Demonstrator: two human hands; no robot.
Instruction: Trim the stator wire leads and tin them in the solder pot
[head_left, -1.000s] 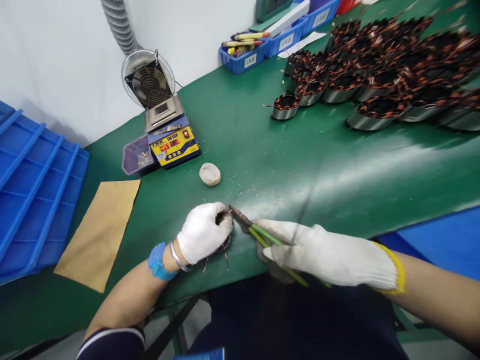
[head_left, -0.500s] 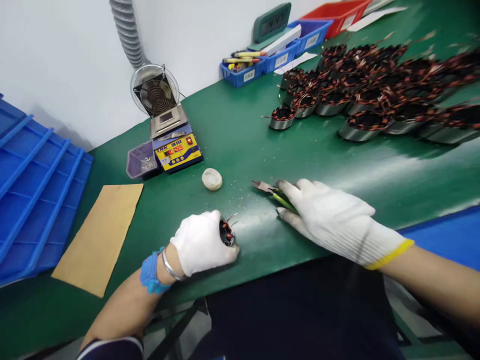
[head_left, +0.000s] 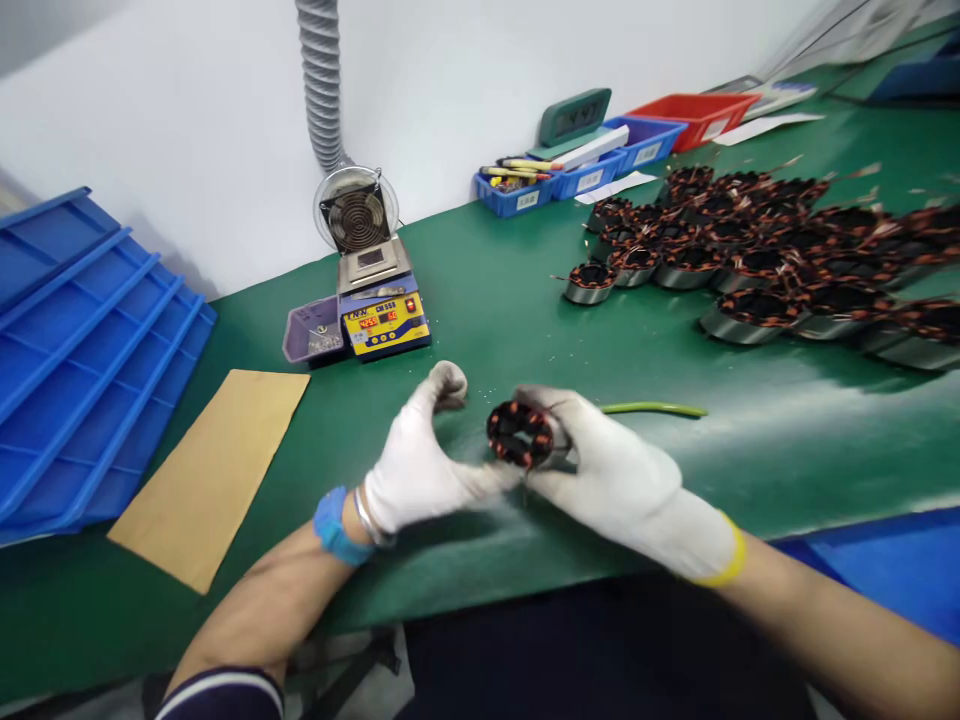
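A motor stator with copper windings and a metal rim is gripped by my gloved right hand, its open face turned to the left. My left hand, also gloved, is just left of it with thumb and fingers spread apart and nothing between them. One of its fingertips is close to the stator's lower edge; whether they touch is blurred. Behind my right hand lie the pliers, with only a green handle showing on the green table.
Many stators stand in rows at the right back. A yellow solder pot with a fan sits beside a purple tray. Blue bins, a red bin and a clock line the wall. Brown cardboard lies left.
My right hand has let go of the pliers and taken hold of the stator. My left hand has released it and opened. The white round lid is now out of sight.
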